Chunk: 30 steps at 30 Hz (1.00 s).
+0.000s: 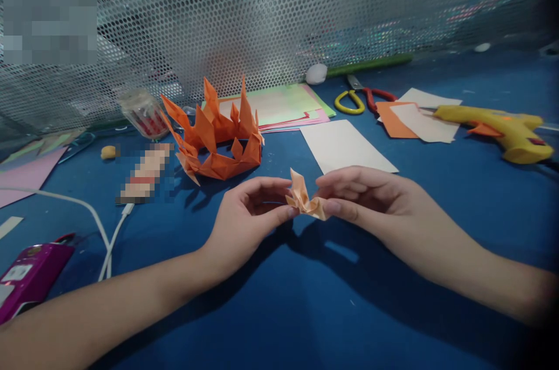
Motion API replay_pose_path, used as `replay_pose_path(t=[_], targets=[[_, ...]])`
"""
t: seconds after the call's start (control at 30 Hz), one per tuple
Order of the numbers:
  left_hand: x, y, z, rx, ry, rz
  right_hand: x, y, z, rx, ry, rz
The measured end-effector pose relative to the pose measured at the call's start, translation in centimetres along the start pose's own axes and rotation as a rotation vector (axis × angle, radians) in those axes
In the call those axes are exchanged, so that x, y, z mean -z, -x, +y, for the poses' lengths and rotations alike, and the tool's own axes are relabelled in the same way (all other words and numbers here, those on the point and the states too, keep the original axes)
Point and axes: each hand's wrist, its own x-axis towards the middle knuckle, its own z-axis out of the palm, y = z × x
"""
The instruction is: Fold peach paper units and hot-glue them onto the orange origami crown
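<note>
A small peach-coloured folded paper piece [305, 200] is held up between my two hands, just above the blue table. My left hand [251, 212] pinches its left side between thumb and fingers. On the other side, my right hand [371, 201] grips the right corner, thumb in front and fingertips behind. One pointed flap of the piece stands upright, and other folds spread out to the right. Behind my left hand, an orange folded-paper crown [218, 166] with tall pointed tips rests on the table.
Beyond my right hand lie a white paper sheet [345, 145], scissors [349, 102] and orange and white paper pieces. A yellow glue gun [498, 125] is at right. Leftward are a jar [144, 113], a white cable [94, 212] and a purple box [37, 271]. Perforated metal mesh [262, 14] stands behind.
</note>
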Motion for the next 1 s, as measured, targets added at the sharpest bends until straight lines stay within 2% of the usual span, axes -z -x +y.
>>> replay_pose_path(t=[0.13,0.33,0.6,0.87,0.93,1.0], targets=[[-0.11,-0.06,0.1,0.035,0.018,0.056,-0.34,0.24,-0.39,0.026,0.019,0.027],[-0.26,-0.09,0.33,0.077,0.032,0.006,-0.39,0.25,-0.48,0.012,0.009,0.002],[-0.46,0.15,0.6,0.054,0.016,-0.007,-0.12,0.05,0.11,-0.034,-0.088,-0.021],[-0.6,0.27,0.59,0.103,-0.103,-0.128,-0.23,0.17,-0.32,-0.02,-0.034,-0.021],[-0.53,0.37,0.28,0.082,-0.136,-0.118,-0.29,0.18,-0.48,0.003,-0.01,0.009],[-0.39,0.51,-0.14,-0.044,-0.226,-0.066,-0.28,0.17,-0.57,0.024,0.017,0.057]])
